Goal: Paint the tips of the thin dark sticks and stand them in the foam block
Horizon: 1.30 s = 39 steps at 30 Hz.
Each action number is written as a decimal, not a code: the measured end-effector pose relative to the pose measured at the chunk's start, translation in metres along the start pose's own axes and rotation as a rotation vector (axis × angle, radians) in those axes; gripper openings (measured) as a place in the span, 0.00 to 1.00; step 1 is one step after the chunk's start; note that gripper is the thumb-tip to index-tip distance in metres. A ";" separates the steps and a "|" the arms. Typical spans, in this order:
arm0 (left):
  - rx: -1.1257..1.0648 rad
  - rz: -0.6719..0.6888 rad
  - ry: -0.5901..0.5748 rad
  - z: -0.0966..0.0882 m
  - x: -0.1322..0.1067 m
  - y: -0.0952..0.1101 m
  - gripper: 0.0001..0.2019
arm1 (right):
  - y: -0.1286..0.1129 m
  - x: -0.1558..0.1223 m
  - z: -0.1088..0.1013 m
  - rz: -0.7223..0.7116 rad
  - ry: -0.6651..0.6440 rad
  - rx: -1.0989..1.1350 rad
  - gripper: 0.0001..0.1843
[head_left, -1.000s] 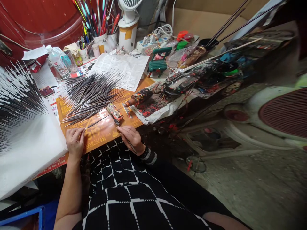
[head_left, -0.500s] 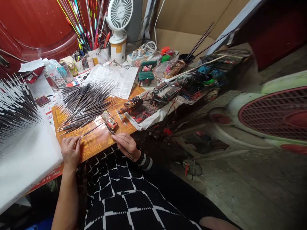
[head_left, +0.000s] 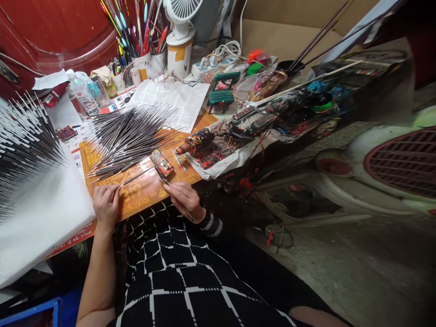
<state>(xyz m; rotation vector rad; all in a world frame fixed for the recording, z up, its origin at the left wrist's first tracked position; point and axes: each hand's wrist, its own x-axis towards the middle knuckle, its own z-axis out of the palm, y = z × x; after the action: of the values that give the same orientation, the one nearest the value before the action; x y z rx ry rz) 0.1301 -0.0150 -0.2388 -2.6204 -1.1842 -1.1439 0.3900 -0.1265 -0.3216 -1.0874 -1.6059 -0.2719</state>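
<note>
Everything on the surface (head_left: pixel 145 195) sits higher and further right in our view than half a second ago, while both our grips keep nearly the same places about the block (head_left: pixel 162 162). We pinch a stick (head_left: pixel 138 175) narrowly in the left grip (head_left: pixel 106 203); it lies left of the block, its long axis running away from us and rightward to the block's left side. Whether its tip touches there, we cannot tell. Our right grip (head_left: pixel 186 199), nearer the block, holds a thin tool (head_left: pixel 161 175), its dark end along that same side.

We count one held stick, one tool and one block; one pile of sticks (head_left: pixel 131 138), too many to number, beyond and left of the block; one white slab (head_left: pixel 47 218) well left of it; one fan (head_left: pixel 181 32) and one bottle (head_left: pixel 81 94) far beyond it.
</note>
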 end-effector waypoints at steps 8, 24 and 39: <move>-0.022 -0.047 -0.026 0.001 -0.001 -0.001 0.08 | -0.004 -0.001 -0.002 0.046 0.028 0.033 0.27; -0.043 -0.074 -0.034 0.003 -0.010 0.006 0.08 | -0.060 0.000 0.045 -0.100 -0.165 0.199 0.30; -0.046 -0.074 -0.047 0.003 -0.012 0.007 0.09 | -0.063 -0.001 0.046 -0.093 -0.207 0.131 0.34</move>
<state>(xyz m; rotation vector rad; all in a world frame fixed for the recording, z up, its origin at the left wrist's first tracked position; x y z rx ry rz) 0.1313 -0.0266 -0.2467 -2.6722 -1.2898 -1.1404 0.3117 -0.1309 -0.3164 -0.9661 -1.8353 -0.1153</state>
